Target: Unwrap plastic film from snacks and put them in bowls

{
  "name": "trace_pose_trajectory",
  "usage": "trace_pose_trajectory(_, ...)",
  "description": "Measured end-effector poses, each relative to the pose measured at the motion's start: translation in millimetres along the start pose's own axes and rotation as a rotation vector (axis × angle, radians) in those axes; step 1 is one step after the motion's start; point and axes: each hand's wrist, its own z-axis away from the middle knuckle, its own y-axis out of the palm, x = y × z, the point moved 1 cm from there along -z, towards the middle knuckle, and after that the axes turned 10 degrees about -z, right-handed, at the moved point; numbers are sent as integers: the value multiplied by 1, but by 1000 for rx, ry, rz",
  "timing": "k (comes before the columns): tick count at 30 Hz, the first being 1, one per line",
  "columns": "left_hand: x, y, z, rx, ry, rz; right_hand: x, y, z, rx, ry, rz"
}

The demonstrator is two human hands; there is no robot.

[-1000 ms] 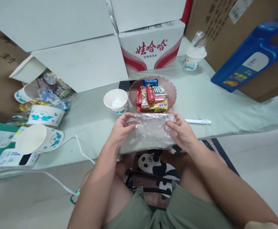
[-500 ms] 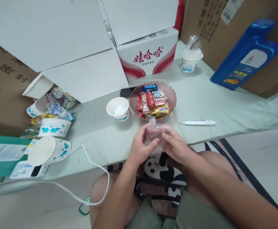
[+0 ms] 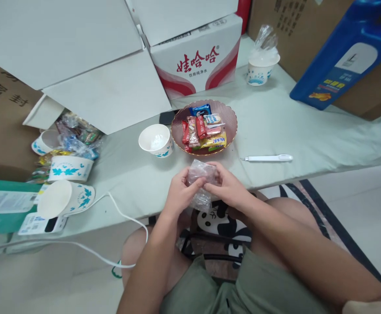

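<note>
Crinkled clear plastic wrap [image 3: 200,200] is pinched between my two hands at the table's front edge, its lower end hanging down. My left hand [image 3: 183,189] grips it from the left, thumb across the front. From the right, my right hand [image 3: 226,183] holds it with the thumb near the other one. Whether anything lies inside the plastic I cannot tell. Just beyond my hands stands a pinkish scalloped bowl [image 3: 231,124] with several wrapped snacks [image 3: 206,131] in it. A white paper cup [image 3: 156,140], with something clear inside, is left of the bowl.
A white craft knife [image 3: 268,158] lies to the right. Farther back are a plastic-topped paper cup [image 3: 260,72], a blue bottle [image 3: 336,65] and a white-and-red carton [image 3: 197,65]. More paper cups [image 3: 70,169], snack packets [image 3: 79,128] and a white cable [image 3: 121,213] are at left.
My hands have drawn closer together on the plastic, gathering it into a more compact bundle. The camera view has shifted slightly; the bowl, cups and knife stay put.
</note>
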Motion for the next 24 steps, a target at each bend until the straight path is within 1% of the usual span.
trace_pose_trajectory(2,-2,-5,2,57,4,5,2,-5,1,-45,-38,36)
trace_pose_trajectory(3,-3,-9,4,107,5,11,4,-8,2,-33,-63,48)
trace_pose_trajectory(4,-4,-12,5,169,8,12,7,-10,3,4,-91,62)
trace_pose_trajectory(6,-5,-18,7,303,17,-9,13,-13,5,123,-123,110)
trace_pose_trajectory(7,-6,-19,8,350,18,-30,16,-13,6,184,-125,150)
trace_pose_trajectory(8,-6,-21,8,363,15,-56,18,-12,7,226,-127,198)
trace_pose_trajectory(9,-7,-22,8,334,14,-88,19,-12,8,243,-136,250)
trace_pose_trajectory(10,-7,-23,8,271,14,-119,19,-11,8,234,-155,307)
trace_pose_trajectory(12,-6,-24,7,155,4,-161,19,-11,7,161,-203,405)
trace_pose_trajectory(13,-5,-24,8,143,-11,-169,18,-11,7,104,-231,436)
trace_pose_trajectory(15,-4,-23,9,207,-55,-173,17,-13,7,-28,-331,486)
trace_pose_trajectory(17,-2,-23,10,272,-94,-184,18,-14,8,-140,-513,541)
trace_pose_trajectory(18,-2,-22,10,273,-104,-185,18,-13,10,-162,-620,579)
trace_pose_trajectory(20,0,-20,10,245,-105,-163,17,-10,13,-123,-803,674)
trace_pose_trajectory(21,1,-19,10,226,-100,-138,15,-7,15,-78,-859,728)
trace_pose_trajectory(22,2,-18,9,202,-91,-108,13,-4,16,-28,-887,783)
trace_pose_trajectory(24,4,-16,7,136,-67,-48,9,2,18,66,-877,883)
